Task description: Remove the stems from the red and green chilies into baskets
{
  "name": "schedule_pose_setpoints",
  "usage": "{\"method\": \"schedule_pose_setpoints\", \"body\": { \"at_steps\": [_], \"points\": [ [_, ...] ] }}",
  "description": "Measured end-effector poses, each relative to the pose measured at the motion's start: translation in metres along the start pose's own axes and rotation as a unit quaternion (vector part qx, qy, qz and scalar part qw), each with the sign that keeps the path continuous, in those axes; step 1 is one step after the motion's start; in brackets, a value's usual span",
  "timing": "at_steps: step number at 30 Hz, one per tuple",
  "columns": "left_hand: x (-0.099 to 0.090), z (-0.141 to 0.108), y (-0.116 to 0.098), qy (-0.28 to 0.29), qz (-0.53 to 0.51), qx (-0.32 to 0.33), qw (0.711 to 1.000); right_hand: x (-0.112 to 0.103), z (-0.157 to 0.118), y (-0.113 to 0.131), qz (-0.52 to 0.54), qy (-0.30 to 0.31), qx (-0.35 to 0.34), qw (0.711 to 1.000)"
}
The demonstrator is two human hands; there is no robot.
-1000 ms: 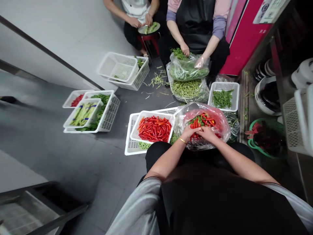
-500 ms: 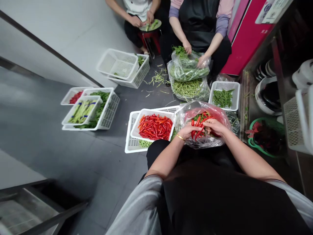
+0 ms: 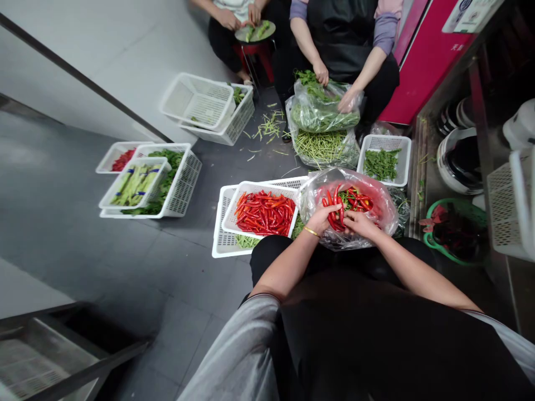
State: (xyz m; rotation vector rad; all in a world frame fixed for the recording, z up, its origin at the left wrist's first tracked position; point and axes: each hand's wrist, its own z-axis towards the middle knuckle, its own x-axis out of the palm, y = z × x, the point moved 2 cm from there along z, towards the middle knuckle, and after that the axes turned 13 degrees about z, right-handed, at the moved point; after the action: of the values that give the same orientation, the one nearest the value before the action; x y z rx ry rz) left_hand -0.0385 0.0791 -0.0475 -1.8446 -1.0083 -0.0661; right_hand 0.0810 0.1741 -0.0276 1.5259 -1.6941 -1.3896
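In front of me a clear plastic bag (image 3: 387, 214) lies open, with red chili peppers (image 3: 361, 201) and green stems inside. My left hand (image 3: 322, 218) is closed around several red chilies whose ends stick out past the fingers. From the other side my right hand (image 3: 360, 224) pinches at the lower ends of the same bunch, fingertips pressed together over the bag. To the left a white basket (image 3: 228, 221) holds a heap of loose red chilies (image 3: 267, 213). It rests on a larger white basket (image 3: 218, 245) with cut green pieces.
Across from me a person's hands (image 3: 345, 103) work at a bag of leafy greens (image 3: 324, 114). Another person cuts vegetables on a round board (image 3: 263, 32). White baskets of greens (image 3: 190, 178) stand at left. A green basin (image 3: 432, 239) and metal shelf (image 3: 507, 284) are at right.
My right hand has shifted slightly down from the top of the bunch, uncovering more chilies in the bag. The chilies in my left hand now point more upright. The view has tilted slightly.
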Motion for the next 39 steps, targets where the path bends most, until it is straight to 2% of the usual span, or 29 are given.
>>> {"method": "schedule_pose_setpoints", "body": {
  "at_steps": [2, 6, 8, 13, 16, 18, 21, 22, 24, 26, 29, 31, 33, 34, 35, 37, 39],
  "points": [
    [0.001, -0.001, -0.002, 0.012, 0.005, -0.009, 1.0, 0.011, -0.003, 0.003, 0.109, 0.03, 0.024, 0.993],
    [0.003, -0.003, -0.004, 0.022, 0.013, 0.006, 1.0, 0.012, -0.011, 0.008, 0.259, -0.018, 0.032, 0.965],
    [0.005, -0.005, -0.004, 0.035, 0.014, 0.014, 0.999, 0.008, -0.015, 0.009, 0.33, -0.013, 0.036, 0.943],
    [0.013, -0.015, -0.003, 0.129, 0.005, 0.036, 0.991, 0.01, -0.027, 0.007, 0.423, 0.122, 0.1, 0.892],
    [0.014, -0.02, -0.003, 0.153, -0.003, 0.039, 0.987, 0.014, -0.029, 0.003, 0.416, 0.163, 0.118, 0.887],
    [0.014, -0.02, -0.004, 0.145, 0.002, 0.04, 0.989, 0.013, -0.028, 0.0, 0.368, 0.151, 0.114, 0.91],
    [0.016, -0.017, -0.004, 0.101, 0.029, 0.069, 0.992, 0.008, -0.024, 0.0, 0.192, 0.094, 0.094, 0.972],
    [0.017, -0.016, -0.004, 0.076, 0.037, 0.081, 0.993, 0.006, -0.024, 0.003, 0.122, 0.074, 0.071, 0.987],
    [0.018, -0.013, -0.001, 0.028, 0.046, 0.086, 0.995, 0.005, -0.025, 0.01, 0.008, 0.049, 0.003, 0.999],
    [0.019, -0.012, 0.004, 0.033, 0.052, 0.055, 0.997, 0.008, -0.028, 0.019, -0.06, 0.05, -0.068, 0.995],
    [0.019, -0.015, 0.008, 0.138, 0.084, -0.024, 0.987, 0.016, -0.036, 0.026, -0.112, 0.127, -0.139, 0.976],
    [0.016, -0.016, 0.008, 0.192, 0.107, -0.072, 0.973, 0.016, -0.036, 0.026, -0.136, 0.208, -0.147, 0.957],
    [0.009, -0.015, 0.001, 0.184, 0.096, -0.088, 0.974, 0.008, -0.027, 0.022, -0.2, 0.254, -0.108, 0.94],
    [0.004, -0.013, -0.005, 0.162, 0.076, -0.079, 0.981, -0.001, -0.018, 0.019, -0.255, 0.239, -0.076, 0.934],
    [-0.001, -0.01, -0.012, 0.132, 0.05, -0.059, 0.988, -0.012, -0.007, 0.016, -0.319, 0.198, -0.045, 0.926],
    [-0.013, -0.007, -0.027, 0.081, 0.003, -0.012, 0.997, -0.034, 0.018, 0.013, -0.429, 0.066, -0.008, 0.901],
    [-0.02, -0.006, -0.036, 0.058, -0.021, 0.028, 0.998, -0.051, 0.041, 0.012, -0.477, -0.038, -0.001, 0.878]
  ]
}}
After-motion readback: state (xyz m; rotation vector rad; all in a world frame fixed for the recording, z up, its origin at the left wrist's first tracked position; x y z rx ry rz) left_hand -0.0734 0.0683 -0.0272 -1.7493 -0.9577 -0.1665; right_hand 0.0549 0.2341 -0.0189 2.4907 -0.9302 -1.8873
